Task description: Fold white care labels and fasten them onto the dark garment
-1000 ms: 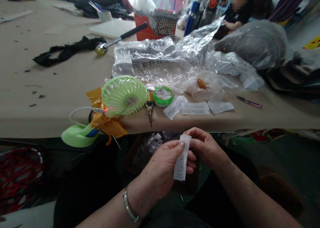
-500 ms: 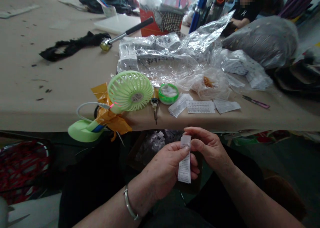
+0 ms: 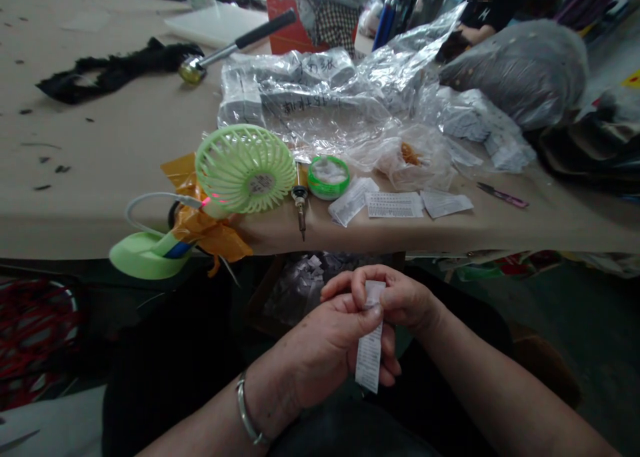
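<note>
Your strip (image 3: 369, 360): thin matt paper, printed. Your bangle (image 3: 243, 409): smooth, shiny metal. At the desk's (image 3: 125, 157) front edge: fan (image 3: 245, 170), smooth plastic. Farther from that edge: wrapping (image 3: 320, 120), glossy crinkled plastic.

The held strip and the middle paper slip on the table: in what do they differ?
The strip is in the left hand, right hand at its upper end; the slip lies on the table. The strip looks narrower than the slip. The strip runs up the picture, the slip across. Both carry print.
</note>
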### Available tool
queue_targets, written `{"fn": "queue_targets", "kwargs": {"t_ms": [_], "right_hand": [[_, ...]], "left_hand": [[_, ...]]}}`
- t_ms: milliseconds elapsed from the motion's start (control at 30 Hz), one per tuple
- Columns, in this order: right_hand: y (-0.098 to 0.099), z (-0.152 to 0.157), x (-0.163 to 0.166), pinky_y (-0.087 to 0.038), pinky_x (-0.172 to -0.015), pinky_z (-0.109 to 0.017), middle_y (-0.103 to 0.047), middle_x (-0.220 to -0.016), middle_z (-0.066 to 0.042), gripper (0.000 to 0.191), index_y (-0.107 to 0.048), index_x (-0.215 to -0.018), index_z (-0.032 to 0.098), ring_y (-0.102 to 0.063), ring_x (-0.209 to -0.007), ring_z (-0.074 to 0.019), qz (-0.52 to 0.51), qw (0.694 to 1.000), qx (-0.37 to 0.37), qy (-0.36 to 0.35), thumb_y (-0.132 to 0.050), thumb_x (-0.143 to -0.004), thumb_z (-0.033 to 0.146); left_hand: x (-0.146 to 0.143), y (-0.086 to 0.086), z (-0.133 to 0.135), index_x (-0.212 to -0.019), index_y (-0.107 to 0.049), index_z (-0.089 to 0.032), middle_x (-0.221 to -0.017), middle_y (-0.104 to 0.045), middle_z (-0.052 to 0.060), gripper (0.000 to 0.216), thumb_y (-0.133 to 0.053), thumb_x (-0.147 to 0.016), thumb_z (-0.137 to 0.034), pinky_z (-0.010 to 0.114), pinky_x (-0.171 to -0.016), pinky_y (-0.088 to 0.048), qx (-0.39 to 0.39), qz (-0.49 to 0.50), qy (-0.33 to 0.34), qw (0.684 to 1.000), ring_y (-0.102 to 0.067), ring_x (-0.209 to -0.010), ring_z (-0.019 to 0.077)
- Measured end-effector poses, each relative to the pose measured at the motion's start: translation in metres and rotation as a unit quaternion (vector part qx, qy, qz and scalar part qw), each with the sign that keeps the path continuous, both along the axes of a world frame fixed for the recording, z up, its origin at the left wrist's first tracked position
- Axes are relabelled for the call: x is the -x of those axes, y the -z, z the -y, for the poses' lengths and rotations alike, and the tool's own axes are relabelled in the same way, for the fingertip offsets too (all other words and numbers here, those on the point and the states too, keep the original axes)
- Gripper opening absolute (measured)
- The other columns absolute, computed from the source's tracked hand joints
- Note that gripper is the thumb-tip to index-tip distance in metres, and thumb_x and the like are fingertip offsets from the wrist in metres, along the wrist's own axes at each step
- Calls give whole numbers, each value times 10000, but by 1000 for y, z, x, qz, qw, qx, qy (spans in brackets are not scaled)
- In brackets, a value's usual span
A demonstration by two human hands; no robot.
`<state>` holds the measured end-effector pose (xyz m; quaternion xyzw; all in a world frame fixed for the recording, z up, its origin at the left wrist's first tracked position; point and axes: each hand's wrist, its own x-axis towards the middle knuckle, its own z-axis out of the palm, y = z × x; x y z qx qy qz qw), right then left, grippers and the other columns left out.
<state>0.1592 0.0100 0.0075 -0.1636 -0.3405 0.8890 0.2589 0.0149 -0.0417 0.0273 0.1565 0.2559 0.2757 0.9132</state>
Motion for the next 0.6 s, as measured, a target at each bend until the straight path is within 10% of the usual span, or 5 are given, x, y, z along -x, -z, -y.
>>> {"fn": "queue_targets", "kwargs": {"t_ms": [233,433,600], "right_hand": [[-12,13,-5,-482,-871,-352,-625,-1123,-67,447,-610,-1116,230,-617,-980,-206,150,975,-124,104,-691,-731,442],[-28,25,-13,-429,-949,-343,-584,-1154,-67,336,-582,-1189,234,-554,-1075,-207,369,782,-463,194,-577,-858,293],[-27,32,-10,-474,-879,-338,-609,-1075,-71,285,-584,-1158,217,-575,-1020,-204,384,746,-514,178,-539,-886,288]], "left_hand": [[4,-3,0,-846,-578,-137,-636,-579,16,172,-520,-866,-298,237,-509,-497,13,-30,-22,999,-605,-534,131],[7,-10,1,-809,-593,-129,-644,-586,18,179,-564,-838,-303,229,-514,-482,16,-62,-35,997,-584,-525,114],[9,-9,10,-820,-601,-130,-636,-603,24,165,-582,-819,-294,240,-537,-489,28,-63,-32,997,-591,-532,118]]}}
